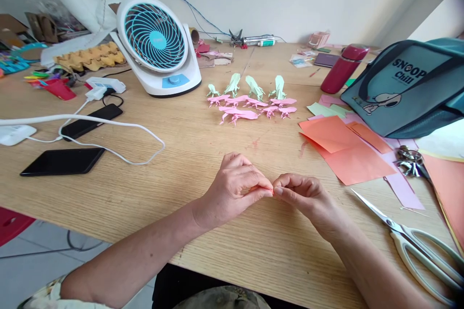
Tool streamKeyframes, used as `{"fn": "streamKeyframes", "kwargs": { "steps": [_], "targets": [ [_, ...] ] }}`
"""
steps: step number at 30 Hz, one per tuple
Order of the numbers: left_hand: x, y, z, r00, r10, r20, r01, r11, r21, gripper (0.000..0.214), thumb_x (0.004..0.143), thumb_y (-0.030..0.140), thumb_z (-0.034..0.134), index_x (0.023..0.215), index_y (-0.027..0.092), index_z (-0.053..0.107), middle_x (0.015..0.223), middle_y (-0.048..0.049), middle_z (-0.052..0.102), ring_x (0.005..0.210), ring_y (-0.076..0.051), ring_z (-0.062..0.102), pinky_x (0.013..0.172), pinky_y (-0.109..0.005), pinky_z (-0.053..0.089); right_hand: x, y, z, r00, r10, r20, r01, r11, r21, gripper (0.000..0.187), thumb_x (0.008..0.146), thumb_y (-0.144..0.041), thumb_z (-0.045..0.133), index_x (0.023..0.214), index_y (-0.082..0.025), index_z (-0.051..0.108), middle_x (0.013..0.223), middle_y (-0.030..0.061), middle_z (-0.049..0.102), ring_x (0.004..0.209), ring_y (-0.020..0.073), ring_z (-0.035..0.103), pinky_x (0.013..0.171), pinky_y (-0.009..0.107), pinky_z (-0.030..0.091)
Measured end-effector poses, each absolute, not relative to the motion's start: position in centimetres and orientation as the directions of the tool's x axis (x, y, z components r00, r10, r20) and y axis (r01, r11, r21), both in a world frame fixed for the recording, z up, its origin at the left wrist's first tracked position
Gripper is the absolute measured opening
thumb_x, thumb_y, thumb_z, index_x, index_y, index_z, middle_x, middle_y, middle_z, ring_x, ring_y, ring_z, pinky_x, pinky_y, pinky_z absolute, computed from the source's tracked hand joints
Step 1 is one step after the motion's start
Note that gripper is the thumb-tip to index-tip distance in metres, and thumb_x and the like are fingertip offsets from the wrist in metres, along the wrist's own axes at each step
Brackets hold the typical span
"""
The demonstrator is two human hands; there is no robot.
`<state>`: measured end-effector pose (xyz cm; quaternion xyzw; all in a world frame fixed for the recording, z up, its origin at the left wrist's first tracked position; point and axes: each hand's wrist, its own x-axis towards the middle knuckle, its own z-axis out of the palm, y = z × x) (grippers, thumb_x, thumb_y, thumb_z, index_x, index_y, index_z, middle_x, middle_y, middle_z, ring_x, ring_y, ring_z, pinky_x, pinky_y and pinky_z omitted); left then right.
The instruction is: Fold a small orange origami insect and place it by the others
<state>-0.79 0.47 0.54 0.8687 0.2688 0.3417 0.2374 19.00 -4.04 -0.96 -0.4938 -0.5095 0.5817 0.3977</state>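
Over the pale wooden desk [174,174], left hand [239,186] and right hand [306,198] pinch a tiny orange-red paper piece [273,191], six o'clock from pink folded-paper figures [241,115]; probably light, easily creased; hold its edges.

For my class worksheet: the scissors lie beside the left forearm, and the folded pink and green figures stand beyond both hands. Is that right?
Not quite: the head view shows the scissors beside the right forearm. The folded figures do stand beyond the left hand and right hand.
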Motion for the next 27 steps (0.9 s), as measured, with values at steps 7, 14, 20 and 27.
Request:
{"fn": "streamKeyframes", "kwargs": {
  "steps": [7,14,20,27],
  "targets": [
    [-0.8,0.5,0.4,0.636,0.615,0.466,0.304,-0.755,0.581,0.004,0.086,0.024,0.072,0.082,0.023,0.072,0.08,0.0046,0.075,0.082,-0.013,0.057,0.091,-0.033,0.038,19.4,-4.1,-0.8,-0.245,0.959,-0.145,0.115,-0.119,-0.986,0.034,0.081,-0.053,0.069,0.073,-0.021,0.07,0.07,0.0016,0.058,0.066,0.015,0.047,0.058,0.028,0.036],
    [-0.7,0.4,0.3,0.595,0.68,0.429,0.277,-0.675,0.684,0.003,0.081,0.022,0.076,0.08,0.023,0.073,0.073,0.0034,0.072,0.078,-0.014,0.058,0.088,-0.031,0.042,19.1,-4.0,-1.6,-0.234,0.954,-0.187,0.041,-0.183,-0.982,0.035,0.078,-0.054,0.072,0.071,-0.02,0.068,0.07,0.002,0.058,0.07,0.0166,0.05,0.06,0.028,0.039],
    [-0.4,0.2,0.4,0.528,0.793,0.304,0.309,-0.513,0.801,0.007,0.075,0.023,0.081,0.075,0.022,0.074,0.072,0.0028,0.071,0.077,-0.014,0.062,0.08,-0.029,0.047,19.3,-4.0,-2.4,-0.232,0.948,-0.219,0.033,-0.218,-0.975,0.035,0.08,-0.055,0.07,0.071,-0.02,0.067,0.069,0.002,0.055,0.071,0.0168,0.049,0.057,0.026,0.037],
    [-0.3,0.2,0.6,0.515,0.826,0.228,0.354,-0.448,0.821,0.008,0.073,0.024,0.082,0.073,0.021,0.075,0.071,0.0029,0.071,0.073,-0.013,0.063,0.076,-0.029,0.049,19.3,-4.0,-2.5,-0.228,0.947,-0.228,0.061,-0.22,-0.974,0.036,0.078,-0.056,0.071,0.07,-0.02,0.066,0.068,0.0017,0.054,0.067,0.0154,0.046,0.054,0.025,0.033]
  ]
}}
